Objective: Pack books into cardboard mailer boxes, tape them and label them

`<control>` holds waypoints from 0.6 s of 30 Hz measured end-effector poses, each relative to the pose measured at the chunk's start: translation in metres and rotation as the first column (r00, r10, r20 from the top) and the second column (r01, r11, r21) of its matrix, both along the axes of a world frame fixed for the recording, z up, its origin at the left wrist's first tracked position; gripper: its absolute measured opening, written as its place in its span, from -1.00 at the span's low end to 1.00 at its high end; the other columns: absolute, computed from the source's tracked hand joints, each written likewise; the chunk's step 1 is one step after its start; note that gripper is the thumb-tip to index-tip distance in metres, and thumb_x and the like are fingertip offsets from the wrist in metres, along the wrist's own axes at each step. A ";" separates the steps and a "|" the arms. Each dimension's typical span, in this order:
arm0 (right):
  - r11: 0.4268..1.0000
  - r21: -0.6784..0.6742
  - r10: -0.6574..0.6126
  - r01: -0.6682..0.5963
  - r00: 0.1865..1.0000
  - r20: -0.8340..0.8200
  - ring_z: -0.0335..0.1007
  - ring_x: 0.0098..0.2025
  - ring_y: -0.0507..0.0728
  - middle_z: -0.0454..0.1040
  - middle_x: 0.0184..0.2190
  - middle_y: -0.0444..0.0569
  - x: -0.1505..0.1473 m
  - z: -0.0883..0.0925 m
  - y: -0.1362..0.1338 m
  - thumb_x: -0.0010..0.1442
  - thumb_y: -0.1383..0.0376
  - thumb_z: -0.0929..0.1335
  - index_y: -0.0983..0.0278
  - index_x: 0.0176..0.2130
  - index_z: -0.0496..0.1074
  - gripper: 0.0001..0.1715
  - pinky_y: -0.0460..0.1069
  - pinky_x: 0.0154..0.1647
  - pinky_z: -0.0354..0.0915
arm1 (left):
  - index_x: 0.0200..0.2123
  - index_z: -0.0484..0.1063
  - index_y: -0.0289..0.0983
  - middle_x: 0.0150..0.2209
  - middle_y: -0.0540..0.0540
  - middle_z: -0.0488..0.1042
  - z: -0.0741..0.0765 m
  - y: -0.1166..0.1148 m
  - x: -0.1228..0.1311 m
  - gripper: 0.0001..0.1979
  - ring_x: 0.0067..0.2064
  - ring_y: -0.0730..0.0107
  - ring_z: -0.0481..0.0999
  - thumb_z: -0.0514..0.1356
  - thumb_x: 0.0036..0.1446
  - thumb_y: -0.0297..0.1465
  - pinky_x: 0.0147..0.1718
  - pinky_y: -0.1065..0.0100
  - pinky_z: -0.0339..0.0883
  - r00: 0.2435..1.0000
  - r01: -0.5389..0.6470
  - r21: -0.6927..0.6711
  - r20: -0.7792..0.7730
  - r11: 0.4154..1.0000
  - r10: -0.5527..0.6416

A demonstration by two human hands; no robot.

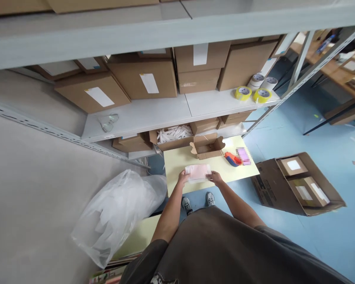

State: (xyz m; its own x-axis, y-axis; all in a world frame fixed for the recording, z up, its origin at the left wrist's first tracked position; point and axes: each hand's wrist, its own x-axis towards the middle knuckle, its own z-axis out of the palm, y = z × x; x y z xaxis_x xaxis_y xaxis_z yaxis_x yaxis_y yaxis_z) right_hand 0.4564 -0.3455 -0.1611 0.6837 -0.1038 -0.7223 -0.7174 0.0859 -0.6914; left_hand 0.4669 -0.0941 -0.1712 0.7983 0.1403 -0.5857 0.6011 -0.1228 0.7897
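A flat pinkish-white packet lies on the pale yellow table. My left hand grips its left end and my right hand grips its right end, fingers curled onto it. Just beyond the packet stands a small open cardboard box with its flaps up. To the box's right lies a red and blue tape dispenser beside a blurred purple item.
Grey metal shelving holds several labelled cartons and yellow tape rolls. An open box of white pieces sits under the shelf. A big clear plastic bag lies at the left. A large open carton holding smaller boxes rests on the blue floor.
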 end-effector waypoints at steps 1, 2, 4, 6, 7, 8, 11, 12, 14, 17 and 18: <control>0.999 0.046 -0.012 0.011 1.000 0.011 0.58 -0.35 0.13 0.64 -0.36 0.00 0.004 0.007 -0.001 -0.17 0.36 0.63 0.24 -0.36 0.45 -0.59 0.01 -0.23 0.47 | -0.20 0.60 -0.30 -0.29 -0.08 0.67 0.006 0.003 0.004 -0.66 -0.27 0.28 0.66 0.46 -0.13 -0.41 -0.28 0.38 0.50 1.000 -0.009 -0.040 0.024 0.999 0.010; 0.995 0.092 -0.030 0.027 0.999 0.023 0.59 -0.34 0.13 0.65 -0.35 -0.01 0.007 0.014 -0.001 -0.18 0.37 0.64 0.24 -0.36 0.45 -0.58 0.02 -0.22 0.48 | -0.21 0.61 -0.30 -0.28 -0.08 0.68 0.013 0.006 0.009 -0.65 -0.27 0.28 0.66 0.47 -0.15 -0.41 -0.27 0.38 0.51 0.999 -0.020 -0.080 0.049 0.997 0.024; 0.985 0.161 -0.071 0.061 0.996 0.055 0.59 -0.33 0.13 0.65 -0.34 -0.02 0.015 0.029 -0.002 -0.21 0.39 0.66 0.23 -0.36 0.44 -0.54 0.01 -0.22 0.49 | -0.23 0.61 -0.30 -0.27 -0.10 0.68 0.025 0.011 0.021 -0.64 -0.26 0.27 0.66 0.49 -0.19 -0.44 -0.23 0.36 0.51 0.994 -0.031 -0.148 0.098 0.988 0.046; 0.980 0.181 -0.102 0.083 0.990 0.100 0.59 -0.33 0.14 0.65 -0.35 -0.03 0.022 0.043 -0.004 -0.24 0.39 0.67 0.22 -0.36 0.43 -0.50 0.02 -0.22 0.50 | -0.24 0.61 -0.29 -0.26 -0.10 0.69 0.038 0.012 0.036 -0.63 -0.24 0.25 0.67 0.50 -0.22 -0.46 -0.21 0.34 0.52 0.989 -0.012 -0.171 0.144 0.985 0.037; 0.979 0.181 -0.113 0.089 0.985 0.128 0.59 -0.33 0.14 0.65 -0.35 -0.04 0.027 0.050 -0.006 -0.24 0.38 0.68 0.21 -0.36 0.42 -0.49 0.02 -0.21 0.51 | -0.24 0.62 -0.29 -0.25 -0.11 0.70 0.044 0.010 0.045 -0.63 -0.23 0.24 0.67 0.50 -0.22 -0.46 -0.20 0.33 0.52 0.985 0.006 -0.169 0.168 0.986 0.023; 0.981 0.172 -0.120 0.093 0.980 0.159 0.59 -0.33 0.14 0.64 -0.36 -0.05 0.031 0.058 -0.009 -0.24 0.37 0.68 0.21 -0.35 0.42 -0.48 0.03 -0.20 0.51 | -0.24 0.62 -0.29 -0.24 -0.10 0.70 0.050 0.006 0.054 -0.63 -0.22 0.23 0.67 0.49 -0.22 -0.47 -0.20 0.33 0.52 0.982 0.025 -0.163 0.190 0.986 0.006; 0.989 0.100 -0.131 0.110 0.961 0.242 0.60 -0.31 0.15 0.64 -0.35 -0.05 0.046 0.078 -0.022 -0.21 0.31 0.67 0.20 -0.33 0.44 -0.50 0.04 -0.16 0.53 | -0.23 0.63 -0.28 -0.23 -0.08 0.71 0.066 -0.014 0.085 -0.67 -0.20 0.24 0.68 0.46 -0.17 -0.48 -0.20 0.36 0.51 0.970 0.089 -0.100 0.235 0.991 -0.063; 0.990 0.076 -0.137 0.122 0.955 0.262 0.60 -0.30 0.15 0.64 -0.34 -0.04 0.053 0.084 -0.026 -0.19 0.29 0.67 0.21 -0.31 0.44 -0.50 0.04 -0.16 0.53 | -0.22 0.64 -0.28 -0.23 -0.07 0.71 0.070 -0.023 0.095 -0.68 -0.20 0.24 0.68 0.45 -0.14 -0.49 -0.21 0.38 0.51 0.967 0.109 -0.059 0.239 0.992 -0.092; 0.992 -0.011 -0.118 0.126 0.951 0.286 0.59 -0.30 0.16 0.63 -0.34 -0.02 0.068 0.093 -0.036 -0.16 0.25 0.66 0.22 -0.29 0.46 -0.52 0.04 -0.19 0.52 | -0.18 0.65 -0.28 -0.22 -0.05 0.72 0.077 -0.040 0.116 -0.69 -0.17 0.24 0.69 0.41 -0.09 -0.51 -0.21 0.41 0.49 0.962 0.136 0.031 0.235 0.990 -0.140; 0.976 -0.198 -0.035 0.094 0.959 0.283 0.54 -0.34 0.17 0.58 -0.41 -0.01 0.098 0.101 -0.049 -0.10 0.22 0.64 0.25 -0.28 0.48 -0.57 0.01 -0.31 0.46 | -0.15 0.67 -0.29 -0.20 -0.09 0.72 0.083 -0.059 0.143 -0.68 -0.14 0.21 0.70 0.38 -0.06 -0.53 -0.22 0.41 0.49 0.961 0.138 0.110 0.225 0.984 -0.160; 0.960 -0.267 -0.006 0.083 0.961 0.276 0.52 -0.36 0.17 0.56 -0.44 -0.02 0.108 0.102 -0.053 -0.09 0.22 0.63 0.26 -0.29 0.48 -0.59 0.00 -0.35 0.43 | -0.15 0.67 -0.29 -0.19 -0.10 0.72 0.084 -0.063 0.151 -0.67 -0.13 0.19 0.70 0.38 -0.06 -0.54 -0.21 0.40 0.49 0.962 0.133 0.129 0.221 0.983 -0.160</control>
